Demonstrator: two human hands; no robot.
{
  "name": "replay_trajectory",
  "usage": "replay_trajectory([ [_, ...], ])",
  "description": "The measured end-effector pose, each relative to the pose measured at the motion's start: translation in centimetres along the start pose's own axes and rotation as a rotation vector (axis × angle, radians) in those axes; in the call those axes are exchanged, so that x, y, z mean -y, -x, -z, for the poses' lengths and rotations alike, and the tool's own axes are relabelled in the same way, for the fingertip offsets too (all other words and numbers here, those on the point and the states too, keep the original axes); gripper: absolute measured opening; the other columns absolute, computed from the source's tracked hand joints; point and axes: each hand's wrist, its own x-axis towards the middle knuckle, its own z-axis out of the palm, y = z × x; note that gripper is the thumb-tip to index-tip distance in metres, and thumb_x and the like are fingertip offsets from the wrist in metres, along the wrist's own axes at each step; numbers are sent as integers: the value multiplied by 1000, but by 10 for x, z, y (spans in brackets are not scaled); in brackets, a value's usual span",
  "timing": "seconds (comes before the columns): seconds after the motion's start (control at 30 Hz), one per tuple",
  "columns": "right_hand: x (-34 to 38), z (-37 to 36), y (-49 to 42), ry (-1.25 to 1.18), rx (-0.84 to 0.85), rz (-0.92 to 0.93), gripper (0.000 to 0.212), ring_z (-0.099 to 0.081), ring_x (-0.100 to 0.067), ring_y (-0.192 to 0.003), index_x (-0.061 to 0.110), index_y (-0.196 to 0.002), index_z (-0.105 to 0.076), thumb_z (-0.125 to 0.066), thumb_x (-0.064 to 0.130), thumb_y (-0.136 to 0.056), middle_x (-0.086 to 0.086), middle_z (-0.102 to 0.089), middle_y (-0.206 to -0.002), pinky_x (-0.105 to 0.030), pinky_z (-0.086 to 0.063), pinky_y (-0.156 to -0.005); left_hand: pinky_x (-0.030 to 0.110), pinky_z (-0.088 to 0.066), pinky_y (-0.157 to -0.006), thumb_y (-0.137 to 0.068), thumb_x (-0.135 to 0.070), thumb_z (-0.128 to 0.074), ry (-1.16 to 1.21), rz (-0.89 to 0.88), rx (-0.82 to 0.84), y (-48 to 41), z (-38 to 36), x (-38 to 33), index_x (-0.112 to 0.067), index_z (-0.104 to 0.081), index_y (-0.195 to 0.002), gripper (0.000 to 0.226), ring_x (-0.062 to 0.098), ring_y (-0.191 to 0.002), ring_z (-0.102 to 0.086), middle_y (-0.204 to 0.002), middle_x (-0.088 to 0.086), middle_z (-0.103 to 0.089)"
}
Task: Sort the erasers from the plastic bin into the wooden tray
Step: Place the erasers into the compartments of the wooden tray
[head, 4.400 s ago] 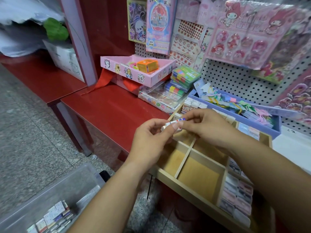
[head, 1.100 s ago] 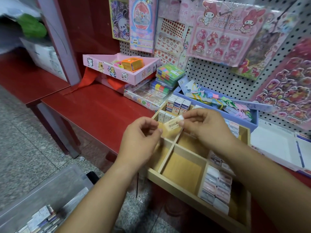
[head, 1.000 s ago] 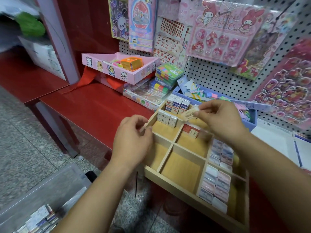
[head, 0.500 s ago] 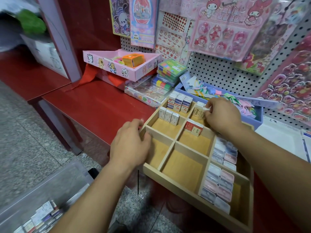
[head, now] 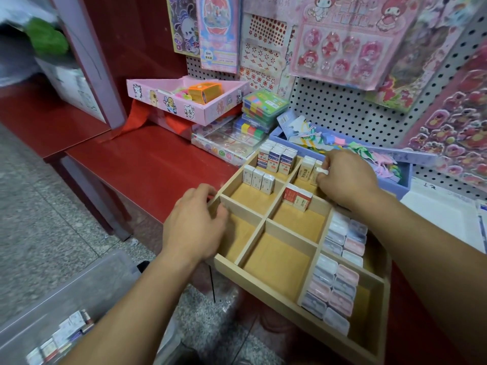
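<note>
Red counter (head: 147, 164) below a sticker-hung pegboard (head: 337, 111), with the tray (head: 263, 283) at its edge.
Right hand (head: 347, 180) pinches a cream eraser (head: 315, 175) standing upright in the tray's 12 o'clock compartment, beside another one. Left hand (head: 192, 230) curls round the tray's 9 o'clock wall. Bin (head: 87, 283) of erasers (head: 60, 338) sits on the floor at 7 o'clock.
</note>
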Motion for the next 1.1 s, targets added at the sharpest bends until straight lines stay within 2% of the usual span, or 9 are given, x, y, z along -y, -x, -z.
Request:
replay_trajectory([
  [0.13,1,-5,-4,26,-61,19,17,-58,-34,-97,11,-106,-62,-59,23,-95,-12,-62,-105,-39,-48,-72,39,-49,-84,-95,-44,-55,-21,-6,-1,-1,-1,0,-31,-55,-120,29,20,-104,-58,-113,-7,-57],
  [0.33,0,0,1,2,-52,32,30,-59,-35,-102,14,-114,-60,-69,33,-92,-12,-64,-110,-38,-45,-72,41,-50,-86,-95,-44,-53,-17,-11,4,1,0,-4,-30,-55,-119,28,23,-106,-58,-115,-5,-58],
  [0.43,13,15,13,-92,-90,98,22,-61,-33,-95,17,-107,-64,-64,33,-93,-8,-66,-100,-37,-46,-68,41,-50,-85,-96,-44,-51,-49,2,27,1,1,-8,-29,-55,-119,28,23,-106,-59,-115,-4,-58],
  [0.53,43,37,33,-271,-20,245,14,-62,-22,-79,23,-92,-64,-63,36,-95,2,-66,-81,-35,-49,-66,40,-51,-86,-95,-43,-53,-81,3,43,-2,1,-11,-28,-56,-119,29,23,-104,-60,-115,-2,-60],
  [0.63,84,56,64,-383,61,438,11,-58,-9,-71,29,-84,-63,-65,34,-94,10,-65,-75,-31,-46,-63,38,-52,-91,-93,-39,-58,200,52,-38,2,3,-7,-26,-63,-113,24,15,-100,-61,-110,-4,-63],
  [0.73,128,64,98,-440,95,598,11,-60,-10,-74,30,-83,-65,-65,36,-92,12,-65,-76,-32,-47,-67,32,-52,-92,-89,-37,-59,463,119,-194,16,17,14,-22,-66,-108,25,10,-97,-63,-105,-3,-66],
  [0.9,216,23,144,-438,257,791,15,-62,-15,-74,25,-86,-65,-64,39,-91,9,-64,-70,-36,-50,-69,8,-44,-68,-98,-14,-61,708,457,-427,88,46,110,-10,-63,-111,13,-3,-71,-54,-89,4,-60],
  [1.0,267,-40,156,-313,441,793,19,-65,-22,-81,22,-84,-63,-62,39,-92,6,-67,-76,-39,-53,-71,11,-41,-59,-97,-10,-59,736,740,-512,137,49,198,-11,-56,-115,18,7,-67,-50,-83,4,-53],
  [1.1,305,-104,154,-142,601,771,21,-66,-30,-91,19,-90,-62,-60,40,-94,-2,-70,-90,-38,-52,-72,29,-46,-74,-97,-18,-63,694,971,-511,183,38,278,-16,-54,-111,17,17,-75,-55,-82,-1,-57],
])
